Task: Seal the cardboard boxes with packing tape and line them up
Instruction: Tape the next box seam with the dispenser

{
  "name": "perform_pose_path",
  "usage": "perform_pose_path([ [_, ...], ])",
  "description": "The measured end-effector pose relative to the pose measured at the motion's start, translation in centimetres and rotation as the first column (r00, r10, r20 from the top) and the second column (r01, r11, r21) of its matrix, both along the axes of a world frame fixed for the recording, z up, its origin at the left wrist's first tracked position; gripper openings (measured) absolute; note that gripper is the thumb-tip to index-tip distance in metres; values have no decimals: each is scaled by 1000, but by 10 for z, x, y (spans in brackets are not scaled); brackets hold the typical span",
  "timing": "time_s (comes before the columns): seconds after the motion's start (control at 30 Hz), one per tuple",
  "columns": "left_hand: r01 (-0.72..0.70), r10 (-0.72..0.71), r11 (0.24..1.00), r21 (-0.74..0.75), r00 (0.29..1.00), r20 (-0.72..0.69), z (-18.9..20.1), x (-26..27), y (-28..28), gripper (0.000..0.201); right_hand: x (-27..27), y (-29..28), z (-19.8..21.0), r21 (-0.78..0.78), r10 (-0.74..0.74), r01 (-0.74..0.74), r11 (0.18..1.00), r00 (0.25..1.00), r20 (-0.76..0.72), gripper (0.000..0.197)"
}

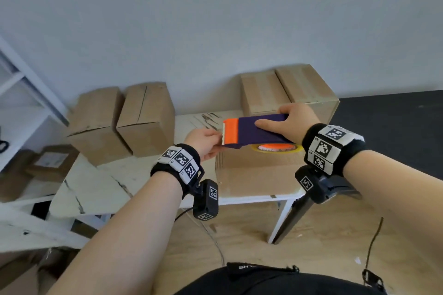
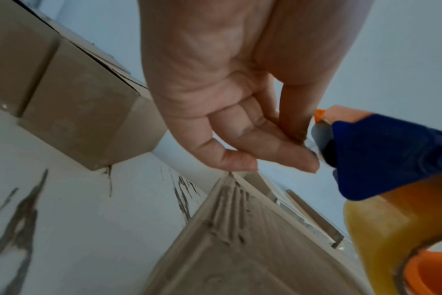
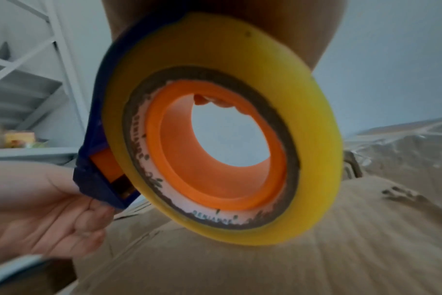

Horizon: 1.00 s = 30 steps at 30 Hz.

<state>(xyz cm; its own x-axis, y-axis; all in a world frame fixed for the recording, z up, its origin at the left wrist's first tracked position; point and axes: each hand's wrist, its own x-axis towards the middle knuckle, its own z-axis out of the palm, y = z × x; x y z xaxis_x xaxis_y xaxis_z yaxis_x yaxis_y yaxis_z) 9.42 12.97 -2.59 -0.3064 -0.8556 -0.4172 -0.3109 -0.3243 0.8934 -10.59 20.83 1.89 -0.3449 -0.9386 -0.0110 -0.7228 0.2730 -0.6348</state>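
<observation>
- the right hand (image 1: pixel 291 122) grips the tape dispenser (image 1: pixel 261 132) from above, thumb along its near side and fingers curled over the far edge, holding it in the air over the nearest cardboard box (image 1: pixel 254 170).
- the dispenser has a dark blue body, an orange front plate with a toothed blade, and a yellowish tape roll (image 3: pixel 240 127) on an orange core; in the right wrist view the roll fills most of the frame, tilted, with fingertips showing through the hole.
- the left hand (image 1: pixel 203 143) sits at the dispenser's blade end; in the left wrist view its thumb and forefinger are pinched together right at the blade, apparently on the loose tape end (image 2: pixel 309 144), though the tape there is too clear and blurred to be sure. the other fingers (image 2: pixel 230 157) are loosely curled.
- the nearest box stands on the white marble-patterned table (image 1: pixel 100 187), at its front right part, with its top flaps down.
- two more boxes (image 1: pixel 124 120) stand side by side at the back left of the table, against the wall; their top seams show as dark lines.
- a larger pair of boxes (image 1: pixel 282 88) stands at the back right, behind the dispenser, with glossy strips across the tops.
- a white shelf unit (image 1: pixel 21 93) stands at the left, and a small box with a label (image 1: pixel 51 160) lies low beside the table.
</observation>
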Motion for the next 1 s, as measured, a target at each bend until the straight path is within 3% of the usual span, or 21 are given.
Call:
perform_pose_path([
  [0.23, -43, 50, 995, -87, 995, 82, -4, 7, -3, 17, 16, -3, 8, 25, 108, -105, 994, 986, -129, 44],
  [0.63, -290, 313, 947, -140, 931, 187, -19, 50, -27, 13, -20, 6, 16, 131, 112, -78, 988, 954, -279, 48],
  [0.8, -264, 281, 960, -97, 923, 264, -28, 42, -28, 18, -24, 2, 17, 184, 131, -60, 981, 906, -402, 50],
  [1.0, -184, 207, 978, -100, 920, 332, -37, 39, -31, 24, -22, -4, 14, 215, 131, -39, 976, 893, -432, 50],
])
